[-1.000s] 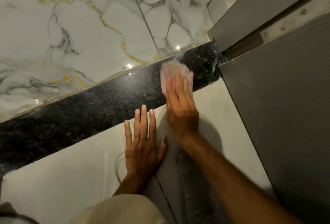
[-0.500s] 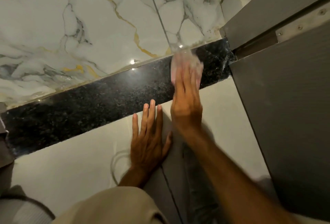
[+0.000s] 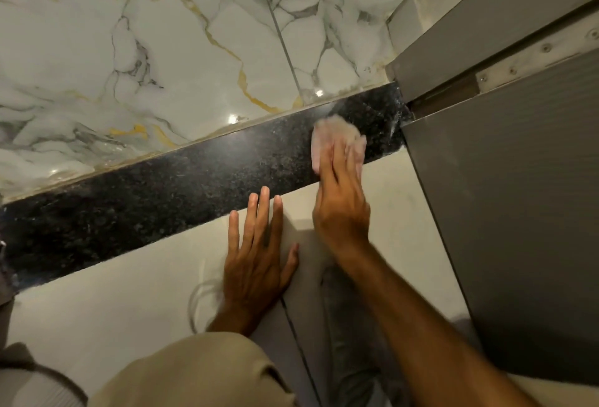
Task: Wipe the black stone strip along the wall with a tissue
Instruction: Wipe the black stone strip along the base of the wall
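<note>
Tissue [image 3: 328, 134] on the strip [image 3: 162, 199], at its right end — wall [image 3: 162, 50] behind, floor [image 3: 113, 309] before.

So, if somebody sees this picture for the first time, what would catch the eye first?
Probably the black stone strip, running slantwise across the middle, dark under the white marble wall with gold veins. Near its right end the right hand presses a pinkish tissue flat onto it, and the left hand lies spread on the pale surface just below.

grey panel [image 3: 518, 212] — right barrier, strip [image 3: 162, 205] leftward open
</note>
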